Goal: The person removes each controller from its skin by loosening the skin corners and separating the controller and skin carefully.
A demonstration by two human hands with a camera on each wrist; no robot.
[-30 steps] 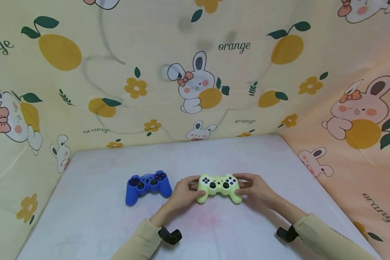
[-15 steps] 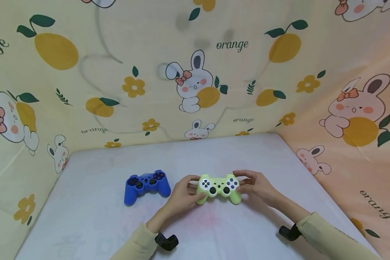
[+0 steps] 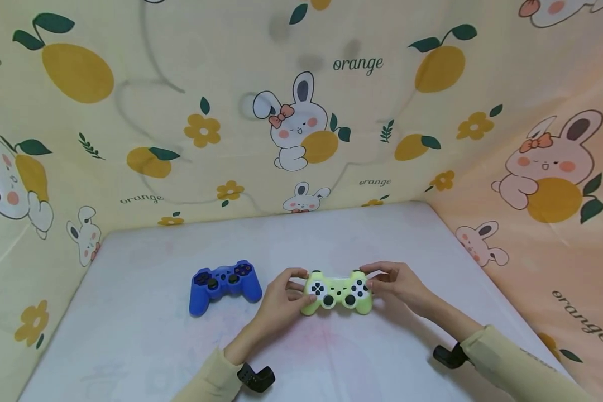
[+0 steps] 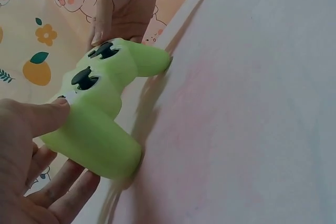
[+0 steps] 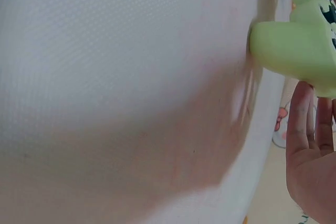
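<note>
A light green game controller (image 3: 339,290) with white button areas and dark thumbsticks is held between both hands. Its body tilts, and its handles reach down to the tabletop in the left wrist view. My left hand (image 3: 281,298) grips the left end, thumb on top near the direction buttons and fingers underneath. At the other end my right hand (image 3: 399,285) pinches the controller, thumb by the right-hand buttons and index finger at the top corner. In the right wrist view, fingers (image 5: 300,114) touch the controller's underside. To the left, a blue game controller (image 3: 226,286) lies face up.
The white-covered table (image 3: 130,335) ends at a patterned cloth wall (image 3: 221,72) behind and on both sides. Dark wrist-worn devices, a left one (image 3: 256,378) and a right one (image 3: 449,355), sit at the sleeve cuffs.
The green controller has tilted, so its thumbsticks appear lower and dark parts show along its top edge. Both hands keep holding it. The whole head view shifts slightly; the blue controller stays put.
</note>
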